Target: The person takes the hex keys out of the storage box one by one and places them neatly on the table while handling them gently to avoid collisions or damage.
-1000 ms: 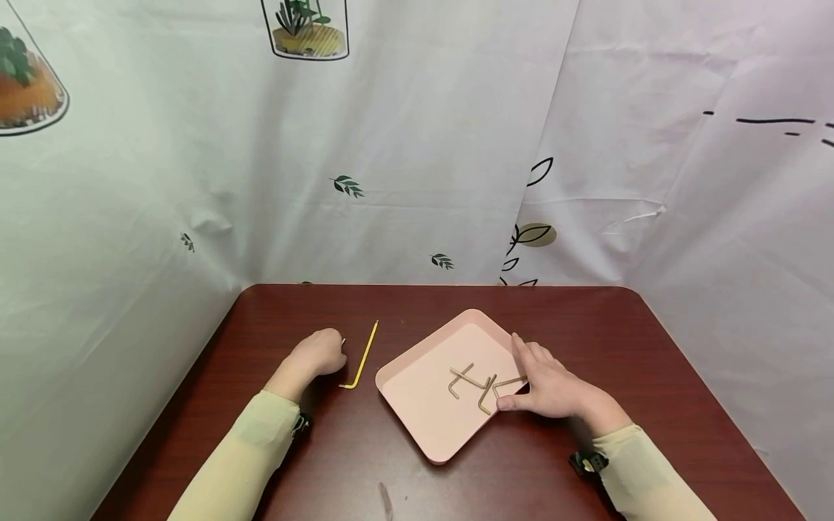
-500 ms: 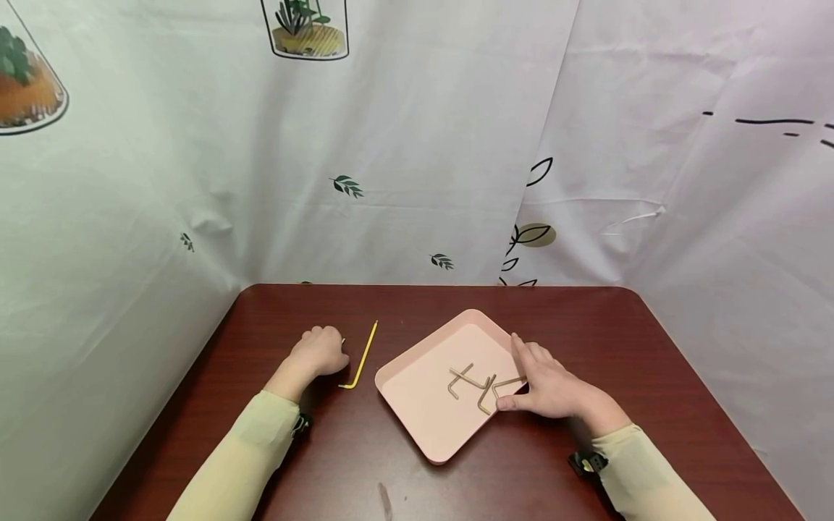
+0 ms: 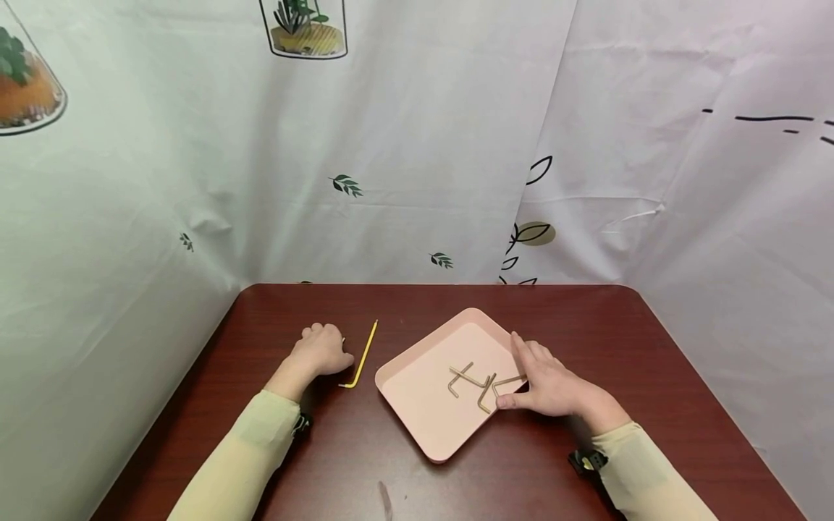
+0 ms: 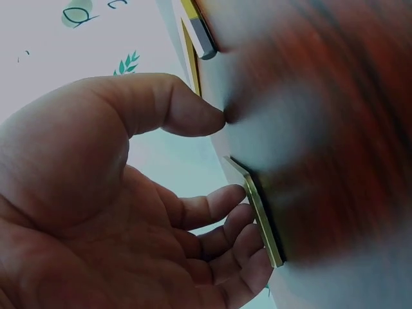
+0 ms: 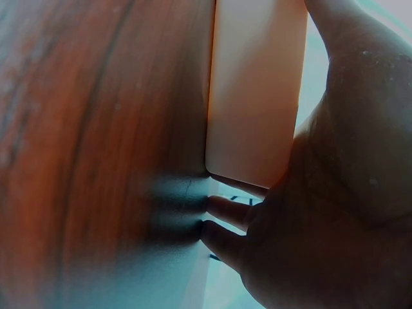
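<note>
My left hand (image 3: 319,352) is low over the table's left side. Its fingertips touch a short brass-coloured hex key (image 4: 262,222) lying on the wood, while the thumb stands apart from it. In the head view the hand hides most of that key. Between this hand and the tray lies a long yellow hex key (image 3: 366,351). The pink tray (image 3: 435,430) holds several brass-coloured hex keys (image 3: 470,379), some crossing. My right hand (image 3: 554,383) rests against the tray's right corner with fingers extended, thumb on the near rim. The tray's side wall (image 5: 254,96) faces the palm.
The dark red-brown table (image 3: 365,477) ends at a rounded back edge. White printed curtains (image 3: 404,145) rise behind it and on both sides. A dark smear (image 3: 386,499) marks the near part of the tabletop.
My left hand has uncurled from a fist-like shape, its fingers reaching slightly forward and its thumb spreading to the right. The right hand, tray and yellow hex key have stayed in place.
</note>
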Motion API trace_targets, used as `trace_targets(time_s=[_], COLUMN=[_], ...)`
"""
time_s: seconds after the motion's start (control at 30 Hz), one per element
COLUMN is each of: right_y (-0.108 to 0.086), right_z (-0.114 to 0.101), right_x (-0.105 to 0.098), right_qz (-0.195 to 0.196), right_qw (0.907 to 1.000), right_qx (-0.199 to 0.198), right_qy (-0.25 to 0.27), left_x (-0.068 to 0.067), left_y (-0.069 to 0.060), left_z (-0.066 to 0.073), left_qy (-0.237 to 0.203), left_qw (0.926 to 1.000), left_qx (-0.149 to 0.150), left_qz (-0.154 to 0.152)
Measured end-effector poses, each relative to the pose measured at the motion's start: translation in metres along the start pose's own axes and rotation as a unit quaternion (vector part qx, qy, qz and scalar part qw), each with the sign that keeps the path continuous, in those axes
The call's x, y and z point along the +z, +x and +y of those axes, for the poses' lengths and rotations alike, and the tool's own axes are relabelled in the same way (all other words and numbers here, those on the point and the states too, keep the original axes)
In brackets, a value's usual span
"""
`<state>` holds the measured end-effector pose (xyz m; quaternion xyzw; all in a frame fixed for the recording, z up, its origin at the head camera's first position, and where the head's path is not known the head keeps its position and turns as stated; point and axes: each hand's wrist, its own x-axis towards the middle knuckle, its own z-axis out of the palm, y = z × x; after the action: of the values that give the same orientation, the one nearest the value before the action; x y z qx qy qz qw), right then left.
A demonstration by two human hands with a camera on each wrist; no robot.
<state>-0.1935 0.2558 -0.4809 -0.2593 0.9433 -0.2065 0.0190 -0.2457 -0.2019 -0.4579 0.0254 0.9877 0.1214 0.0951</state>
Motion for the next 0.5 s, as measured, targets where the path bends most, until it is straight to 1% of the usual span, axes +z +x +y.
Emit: trace_targets(time_s=[0.23, 0.5], right_y=[-0.0002, -0.0002], right_z=[-0.0003, -0.0006], right_x=[-0.0006, -0.0008], right_qz=[-0.001, -0.004], right_qw=[1.0000, 1.0000], right_qx=[0.003, 0.002], right_qy=[0.002, 0.004], left_x=[0.0022, 0.0022], left_y=[0.0034, 0.0020], left_z=[-0.0012, 0.0015], left_qy=[0.002, 0.003], left_qw=[1.0000, 1.0000], left_qx=[0.001, 0.000], left_qz=[-0.001, -0.003])
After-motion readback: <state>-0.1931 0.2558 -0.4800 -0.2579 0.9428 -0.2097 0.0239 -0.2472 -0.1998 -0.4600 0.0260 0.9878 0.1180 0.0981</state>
